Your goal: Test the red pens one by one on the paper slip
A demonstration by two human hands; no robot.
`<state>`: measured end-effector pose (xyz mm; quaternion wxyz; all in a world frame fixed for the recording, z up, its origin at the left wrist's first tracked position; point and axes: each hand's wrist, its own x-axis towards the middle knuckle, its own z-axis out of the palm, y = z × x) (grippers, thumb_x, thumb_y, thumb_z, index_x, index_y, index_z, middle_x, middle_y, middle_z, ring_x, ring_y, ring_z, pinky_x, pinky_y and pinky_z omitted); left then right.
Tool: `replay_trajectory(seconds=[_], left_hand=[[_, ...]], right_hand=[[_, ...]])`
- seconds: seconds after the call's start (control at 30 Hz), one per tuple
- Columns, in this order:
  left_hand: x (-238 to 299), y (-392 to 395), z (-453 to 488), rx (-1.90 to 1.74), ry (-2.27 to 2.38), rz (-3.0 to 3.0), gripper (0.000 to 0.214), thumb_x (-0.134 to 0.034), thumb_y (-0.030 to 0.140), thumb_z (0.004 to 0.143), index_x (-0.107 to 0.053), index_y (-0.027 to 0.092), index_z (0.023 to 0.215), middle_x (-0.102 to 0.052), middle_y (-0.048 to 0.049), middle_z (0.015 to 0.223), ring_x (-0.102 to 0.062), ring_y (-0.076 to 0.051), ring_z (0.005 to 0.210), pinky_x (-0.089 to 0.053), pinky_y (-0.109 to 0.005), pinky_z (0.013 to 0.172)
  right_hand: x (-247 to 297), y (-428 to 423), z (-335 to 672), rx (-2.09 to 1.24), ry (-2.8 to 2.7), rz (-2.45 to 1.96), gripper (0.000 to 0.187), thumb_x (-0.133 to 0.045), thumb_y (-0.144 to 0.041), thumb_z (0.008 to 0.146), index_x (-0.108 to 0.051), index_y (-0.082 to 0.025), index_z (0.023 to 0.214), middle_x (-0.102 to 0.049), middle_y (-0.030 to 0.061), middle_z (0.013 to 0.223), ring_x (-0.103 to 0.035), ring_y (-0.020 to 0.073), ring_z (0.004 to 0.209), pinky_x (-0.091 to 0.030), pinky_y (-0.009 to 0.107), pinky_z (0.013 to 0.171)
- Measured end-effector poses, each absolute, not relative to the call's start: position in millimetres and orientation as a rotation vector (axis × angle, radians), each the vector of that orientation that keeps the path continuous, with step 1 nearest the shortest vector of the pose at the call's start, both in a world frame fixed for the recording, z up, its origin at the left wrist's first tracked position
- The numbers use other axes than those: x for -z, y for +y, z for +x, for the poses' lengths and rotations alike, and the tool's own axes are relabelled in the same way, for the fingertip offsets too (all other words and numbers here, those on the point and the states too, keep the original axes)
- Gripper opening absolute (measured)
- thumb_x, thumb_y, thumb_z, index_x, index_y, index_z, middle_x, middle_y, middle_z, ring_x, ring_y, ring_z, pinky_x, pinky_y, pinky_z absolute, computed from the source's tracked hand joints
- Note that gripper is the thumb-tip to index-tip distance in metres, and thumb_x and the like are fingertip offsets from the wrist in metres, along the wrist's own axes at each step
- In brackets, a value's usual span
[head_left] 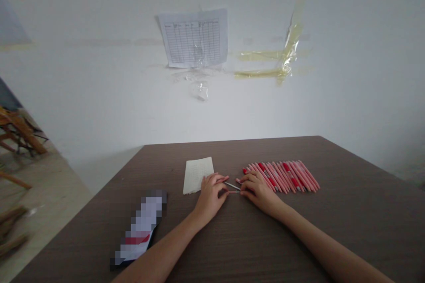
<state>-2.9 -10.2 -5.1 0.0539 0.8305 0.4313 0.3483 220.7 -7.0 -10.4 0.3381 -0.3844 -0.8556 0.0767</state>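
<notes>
My left hand (210, 192) is closed, thumb and fingers pinching one end of a slim pink pen piece (233, 192) low over the table. At its other end, the fingertips of my right hand (257, 191) are also closed on it. Just behind the pinched piece, a thin grey rod (232, 185) slants between the hands; my fingers hide its ends. A row of pink pens (282, 177), several with red parts, lies side by side at and beyond my right hand. The fingers of my left hand partly cover a cream sheet of paper (198, 174).
A pixelated phone-like object (141, 230) lies on the brown table (239, 247) beside my left forearm. Behind the table rises a white wall (116, 88) with a taped printed sheet (195, 40) and yellowish tape strips (260, 55). Wooden furniture (23, 128) stands at far left.
</notes>
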Motion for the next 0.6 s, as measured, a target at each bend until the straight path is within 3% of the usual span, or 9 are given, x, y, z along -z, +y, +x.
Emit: replay_trajectory(seconds=[0.6], left_hand=[[3.4,-11.1,-1.8,-1.037,1.311,2.522,0.004,-0.068,0.020,0.079,-0.070,0.023,0.079,-0.064,-0.0058,0.118,-0.050,-0.027,0.118,-0.033,-0.055,0.104]], right_hand=[[9.8,-7.1,219.7,-0.193,-2.237,-0.997,0.006,-0.063,-0.020,0.085,-0.068,-0.023,0.083,-0.064,0.0064,0.106,-0.047,0.0250,0.114,-0.037,0.048,0.102]])
